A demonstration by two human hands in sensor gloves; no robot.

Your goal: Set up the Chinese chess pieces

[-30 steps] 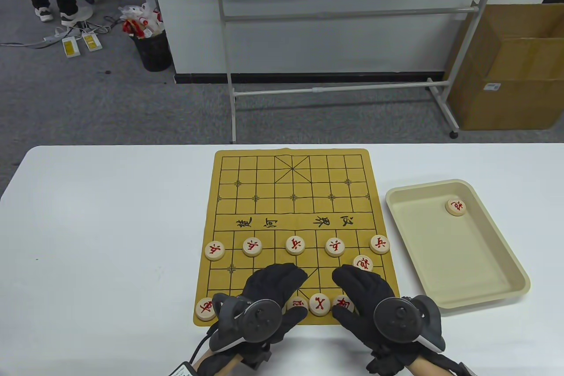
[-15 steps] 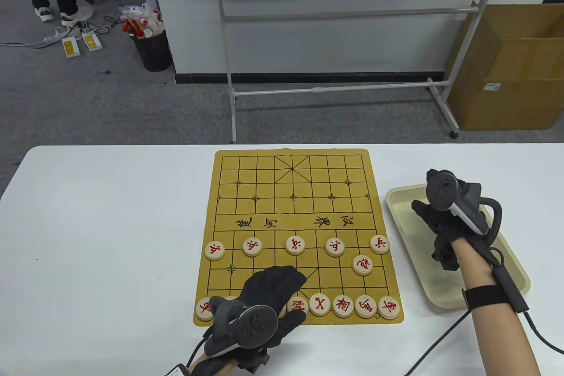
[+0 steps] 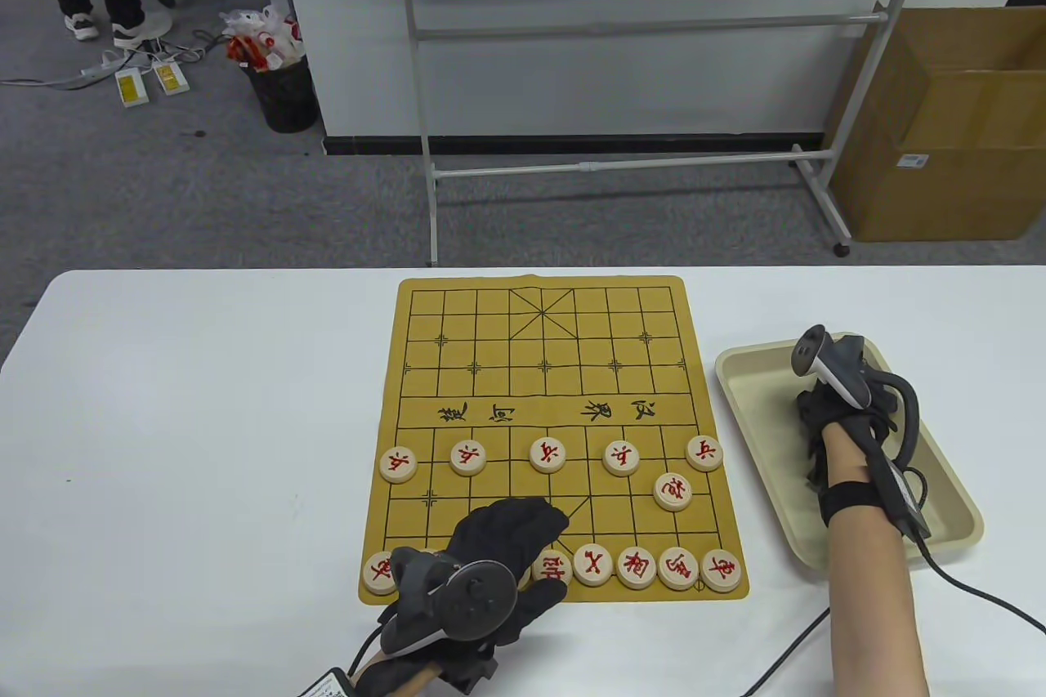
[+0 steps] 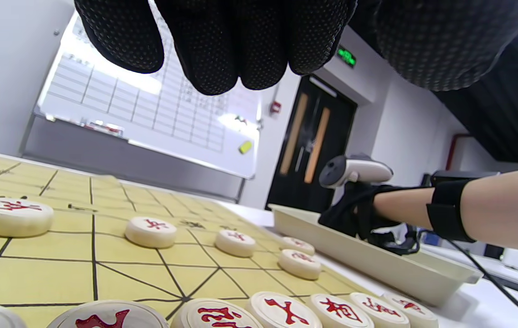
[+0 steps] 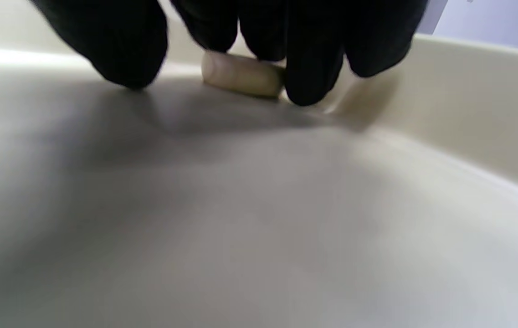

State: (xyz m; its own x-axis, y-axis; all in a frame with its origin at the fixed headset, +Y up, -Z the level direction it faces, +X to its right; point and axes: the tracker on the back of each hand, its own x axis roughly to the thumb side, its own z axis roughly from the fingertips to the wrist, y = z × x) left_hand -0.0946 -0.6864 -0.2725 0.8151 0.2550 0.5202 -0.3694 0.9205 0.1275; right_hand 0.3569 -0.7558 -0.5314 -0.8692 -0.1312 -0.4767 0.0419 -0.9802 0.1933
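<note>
Fingertips (image 5: 304, 86) of the right hand (image 3: 833, 411) are set around a pale wooden chess piece (image 5: 240, 75) lying on the floor of the beige tray (image 3: 768, 435), close to its far wall; contact is seen at the piece's edges, though a full pinch cannot be told through the blur. The left hand (image 3: 498, 546) is held flat, fingers together and gripping nothing, over the near edge of the yellow chessboard mat (image 3: 543, 337). Beneath and beside it a back row of red-lettered pieces (image 3: 636, 566) is lined up along the mat's near edge. Five soldier pieces (image 3: 547, 454) are ranged in a row further up, and one cannon piece (image 3: 672, 490) is placed between the rows at the right. Mat and tray are carried side by side on the white counter (image 3: 204, 419).
</note>
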